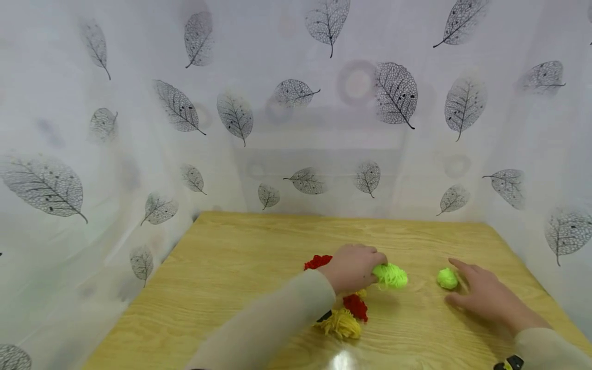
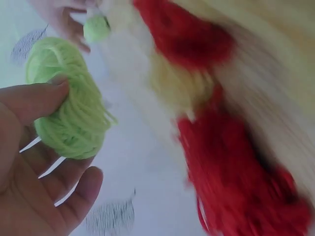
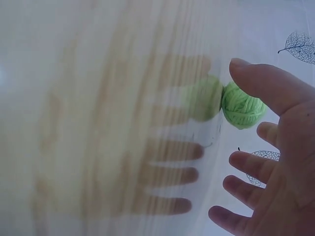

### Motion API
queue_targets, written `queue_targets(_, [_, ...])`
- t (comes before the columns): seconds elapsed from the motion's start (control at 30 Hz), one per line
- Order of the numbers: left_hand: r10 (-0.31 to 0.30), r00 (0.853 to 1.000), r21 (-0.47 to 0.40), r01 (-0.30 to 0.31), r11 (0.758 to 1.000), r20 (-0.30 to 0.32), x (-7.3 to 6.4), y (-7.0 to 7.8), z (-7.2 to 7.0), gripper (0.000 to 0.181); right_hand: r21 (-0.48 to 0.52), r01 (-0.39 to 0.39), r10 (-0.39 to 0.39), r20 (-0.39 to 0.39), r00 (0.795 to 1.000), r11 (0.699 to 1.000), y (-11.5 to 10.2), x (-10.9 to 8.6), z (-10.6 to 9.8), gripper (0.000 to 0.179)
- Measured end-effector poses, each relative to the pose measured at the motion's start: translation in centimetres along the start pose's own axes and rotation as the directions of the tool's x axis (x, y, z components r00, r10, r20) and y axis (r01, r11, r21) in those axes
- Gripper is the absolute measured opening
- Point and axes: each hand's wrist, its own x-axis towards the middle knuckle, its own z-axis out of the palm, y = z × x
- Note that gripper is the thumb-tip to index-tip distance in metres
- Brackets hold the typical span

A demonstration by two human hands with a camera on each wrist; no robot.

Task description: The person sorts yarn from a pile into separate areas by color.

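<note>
In the head view my left hand [image 1: 353, 268] holds a bright green yarn skein [image 1: 392, 276] above the table. The left wrist view shows the thumb pressed on this oval skein [image 2: 69, 108], with fingers behind it. My right hand [image 1: 483, 293] is at the right beside a small green yarn ball [image 1: 447, 278], which rests on the table between thumb and fingers. In the right wrist view the fingers are spread and apart from the ball [image 3: 242, 105]. Near my left forearm lie red yarn [image 1: 356, 307] and yellow yarn [image 1: 341, 324]; more red yarn [image 1: 318, 262] is partly hidden behind the left hand.
The wooden table [image 1: 250, 246] has a glossy surface that reflects the right hand and ball. A white curtain [image 1: 287, 133] with grey leaf prints hangs behind the table and along its sides.
</note>
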Motion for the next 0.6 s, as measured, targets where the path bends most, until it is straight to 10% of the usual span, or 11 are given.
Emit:
queue_targets(0.27, [-0.047, 0.999, 0.024, 0.047, 0.999, 0.026, 5.6, 5.4, 1.9, 0.038, 0.005, -0.01, 0.009, 0.018, 1.0, 1.0, 0.8, -0.5, 0.0, 0.101])
queue_targets(0.6, [-0.092, 0.993, 0.098, 0.085, 0.992, 0.073, 9.0, 10.0, 3.7, 0.036, 0.008, 0.009, -0.009, -0.007, 1.0, 1.0, 1.8, -1.1, -0.2, 0.078])
